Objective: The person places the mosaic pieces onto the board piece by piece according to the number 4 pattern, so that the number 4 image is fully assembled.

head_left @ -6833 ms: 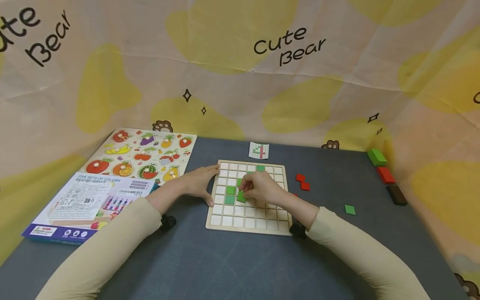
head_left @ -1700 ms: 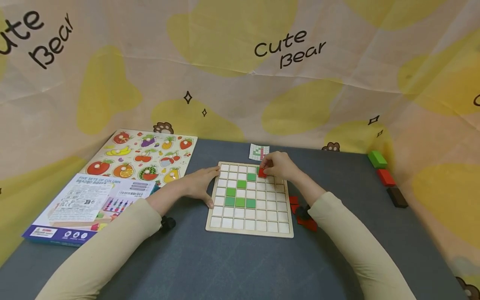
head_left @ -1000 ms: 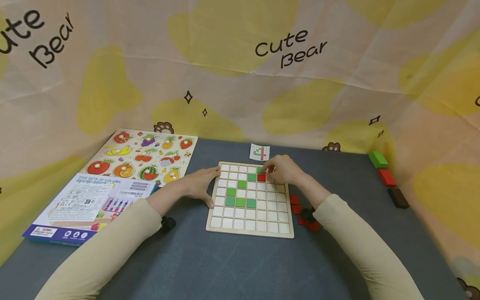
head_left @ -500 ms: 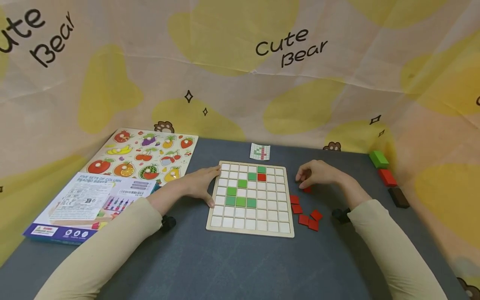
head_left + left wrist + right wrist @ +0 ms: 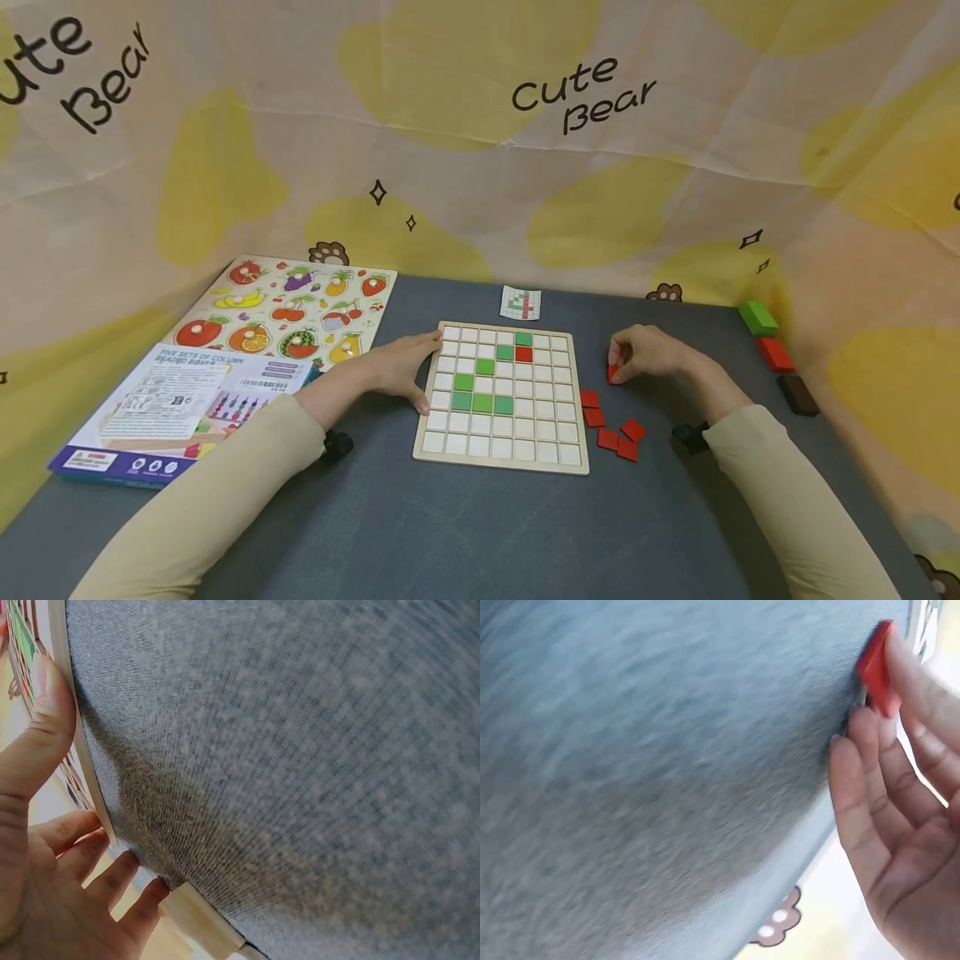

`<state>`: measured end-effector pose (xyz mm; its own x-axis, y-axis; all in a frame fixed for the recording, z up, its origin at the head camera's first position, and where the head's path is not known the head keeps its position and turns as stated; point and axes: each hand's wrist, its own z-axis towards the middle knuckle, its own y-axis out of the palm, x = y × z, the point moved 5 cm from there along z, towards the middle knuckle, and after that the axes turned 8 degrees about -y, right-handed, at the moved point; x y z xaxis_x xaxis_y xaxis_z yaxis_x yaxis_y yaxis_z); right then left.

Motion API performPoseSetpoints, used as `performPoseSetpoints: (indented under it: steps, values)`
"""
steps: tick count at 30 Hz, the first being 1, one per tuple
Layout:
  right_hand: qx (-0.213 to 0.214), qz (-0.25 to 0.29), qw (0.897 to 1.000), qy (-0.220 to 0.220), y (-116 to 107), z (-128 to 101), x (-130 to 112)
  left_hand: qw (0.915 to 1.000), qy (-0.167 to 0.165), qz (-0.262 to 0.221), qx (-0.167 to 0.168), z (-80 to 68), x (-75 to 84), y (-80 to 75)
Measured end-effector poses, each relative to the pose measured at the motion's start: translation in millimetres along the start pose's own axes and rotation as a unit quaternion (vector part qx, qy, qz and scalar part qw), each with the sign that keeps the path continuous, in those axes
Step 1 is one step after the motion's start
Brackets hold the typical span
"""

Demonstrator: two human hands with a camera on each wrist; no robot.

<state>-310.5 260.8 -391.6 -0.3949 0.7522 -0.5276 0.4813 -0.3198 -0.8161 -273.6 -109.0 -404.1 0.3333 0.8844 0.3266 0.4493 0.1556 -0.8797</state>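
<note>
A wooden grid board [image 5: 568,460] lies on the grey table, with several green tiles [image 5: 482,403] and one red tile [image 5: 523,355] set in its cells. My left hand [image 5: 417,372] rests flat against the board's left edge [image 5: 84,774], fingers straight. To the right of the board, my right hand [image 5: 618,367] pinches a red tile [image 5: 613,374] just above the table; the right wrist view shows that tile [image 5: 876,669] held at the fingertips [image 5: 900,667]. Several loose red tiles [image 5: 613,427] lie by the board's right side.
A small pattern card [image 5: 520,302] lies behind the board. At the table's right edge stand a green block [image 5: 757,317], a red block [image 5: 775,354] and a dark block [image 5: 795,394]. A fruit puzzle [image 5: 285,308] and a printed box [image 5: 180,404] lie at the left.
My right hand left a red tile in the board under the top green one, moved right off the board and picked up another red tile. The left hand stayed put.
</note>
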Motion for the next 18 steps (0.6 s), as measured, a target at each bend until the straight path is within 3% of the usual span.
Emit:
performPoseSetpoints:
  steps: [9,18]
  values:
    - [0.105,0.035,0.993,-0.036,0,20,-39,1.0000,0.000,-0.001,0.001,1.1,-1.5,0.0]
    - [0.107,0.045,0.991,-0.070,22,46,-91,1.0000,0.003,0.006,0.000,0.9,-0.8,0.3]
